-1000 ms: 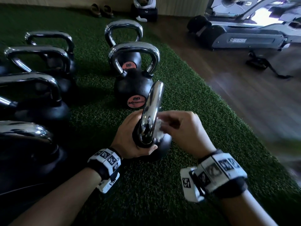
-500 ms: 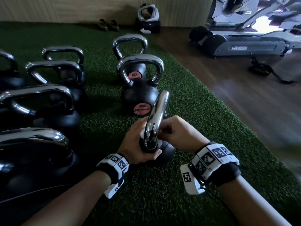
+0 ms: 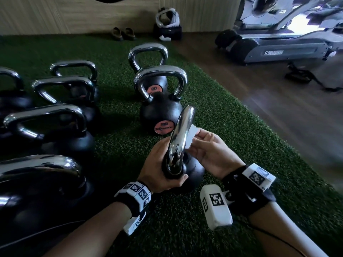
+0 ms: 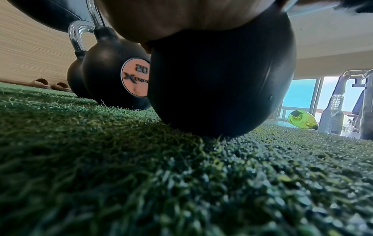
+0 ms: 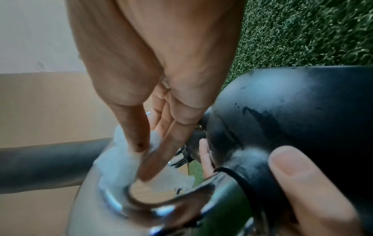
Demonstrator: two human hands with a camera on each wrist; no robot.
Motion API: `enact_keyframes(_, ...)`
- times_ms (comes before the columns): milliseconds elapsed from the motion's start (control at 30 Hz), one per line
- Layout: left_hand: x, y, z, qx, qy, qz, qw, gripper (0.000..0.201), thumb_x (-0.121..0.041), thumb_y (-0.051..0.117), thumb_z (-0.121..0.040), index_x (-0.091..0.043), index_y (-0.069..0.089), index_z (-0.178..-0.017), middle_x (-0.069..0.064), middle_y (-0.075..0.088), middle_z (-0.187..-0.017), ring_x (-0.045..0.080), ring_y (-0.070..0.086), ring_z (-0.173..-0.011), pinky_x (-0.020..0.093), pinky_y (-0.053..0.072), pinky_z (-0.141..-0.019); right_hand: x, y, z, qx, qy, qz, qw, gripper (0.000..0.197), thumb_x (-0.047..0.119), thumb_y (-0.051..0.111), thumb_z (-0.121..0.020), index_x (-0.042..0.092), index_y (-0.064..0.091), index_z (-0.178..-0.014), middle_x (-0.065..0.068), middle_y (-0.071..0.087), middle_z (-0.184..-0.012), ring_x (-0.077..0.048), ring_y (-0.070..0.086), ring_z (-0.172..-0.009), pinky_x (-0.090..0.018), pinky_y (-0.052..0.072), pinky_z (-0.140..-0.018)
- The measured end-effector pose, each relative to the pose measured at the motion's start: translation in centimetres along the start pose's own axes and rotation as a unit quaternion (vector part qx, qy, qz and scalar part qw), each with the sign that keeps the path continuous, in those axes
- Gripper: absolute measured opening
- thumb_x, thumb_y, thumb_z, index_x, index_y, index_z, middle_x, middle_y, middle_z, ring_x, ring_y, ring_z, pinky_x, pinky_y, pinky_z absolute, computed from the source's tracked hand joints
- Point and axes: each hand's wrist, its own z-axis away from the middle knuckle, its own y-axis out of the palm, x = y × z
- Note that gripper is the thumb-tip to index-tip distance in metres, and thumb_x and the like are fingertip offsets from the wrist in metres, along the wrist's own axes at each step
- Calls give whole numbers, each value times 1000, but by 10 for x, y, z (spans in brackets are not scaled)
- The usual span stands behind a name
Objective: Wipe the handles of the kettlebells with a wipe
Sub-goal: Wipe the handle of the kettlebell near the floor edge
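A small black kettlebell [image 3: 193, 171] with a chrome handle [image 3: 181, 138] stands on green turf, near me, seen edge-on in the head view. My left hand [image 3: 161, 164] grips the base of that handle, its thumb [image 5: 302, 183] lying on the black ball [image 5: 302, 111]. My right hand [image 3: 209, 149] pinches a crumpled white wipe [image 3: 191, 138] between thumb and fingers and presses it against the handle's right side. In the right wrist view the wipe [image 5: 121, 161] lies against the chrome bar [image 5: 125, 207]. The left wrist view shows the ball [image 4: 218, 79] resting on the turf.
Two 20-marked kettlebells [image 3: 161, 108] stand in a row just beyond. Several larger kettlebells [image 3: 48, 127] line the left side. The turf [image 3: 241, 127] ends at a wooden floor on the right, where a treadmill [image 3: 278, 49] stands. Sandals [image 3: 123, 34] and a bag lie by the far wall.
My right hand has slid up the handle with the wipe, from near its base to its middle. My left hand keeps its grip. The head view has tilted up a little.
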Motion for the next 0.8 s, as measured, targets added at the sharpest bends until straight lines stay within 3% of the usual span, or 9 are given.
enact_keyframes(67,1,1,1,-3,5,-1,1000,98,-40,87,-63,-57,35,-144,9,60,-136,33,60,-127,60,49,-104,-2,2,3,17,11,8,1000,47,-1,80,-76,-8,57,-116,-22,66,-93,-22,72,-75,-29,63,-70)
enact_keyframes(167,3,1,1,-5,4,-10,1000,94,-45,86,-63,-53,38,-143,11,60,-136,35,60,-127,60,48,-104,5,7,-2,-42,-32,35,998,26,-5,72,-72,-2,61,-95,-16,72,-85,-20,73,-68,-28,63,-65)
enact_keyframes(267,-2,0,1,-15,6,-10,1000,94,-46,85,-62,-61,35,-140,2,59,-133,34,61,-123,58,49,-104,13,7,-14,-121,-82,52,988,43,2,86,-55,0,57,-86,-29,63,-86,-29,71,-66,-37,64,-68)
enact_keyframes(367,-4,1,0,-16,13,-4,1000,95,-43,85,-63,-63,34,-140,-1,59,-132,34,61,-122,60,49,-103,13,13,-9,-137,-108,177,969,40,-6,89,-58,-1,59,-83,-39,64,-92,-35,69,-77,-47,62,-75)
enact_keyframes(467,-1,1,1,-14,4,0,1000,96,-43,86,-63,-62,34,-141,9,61,-133,36,60,-124,61,48,-103,17,19,-4,-161,-156,281,933,29,-15,85,-66,1,63,-76,-16,74,-78,-22,73,-68,-36,63,-65)
enact_keyframes(600,-2,-1,1,-15,12,-29,999,98,-47,86,-63,-64,30,-142,3,60,-130,33,62,-120,58,51,-101,21,21,-24,-265,-182,379,868,26,3,90,-68,13,66,-69,4,68,-63,-5,64,-56,-25,55,-54)
enact_keyframes(667,-3,-1,0,-12,13,-34,999,98,-49,86,-65,-63,29,-143,2,59,-132,33,61,-122,57,50,-103,20,24,-35,-307,-170,411,842,23,1,85,-69,12,66,-68,9,63,-59,7,54,-47,-14,45,-49)
enact_keyframes(800,2,1,2,2,-29,19,999,90,-53,89,-68,-55,39,-142,13,64,-127,39,65,-117,62,51,-98,14,27,-45,-357,-129,432,818,19,-2,77,-69,12,64,-67,6,58,-59,7,48,-40,-8,34,-40)
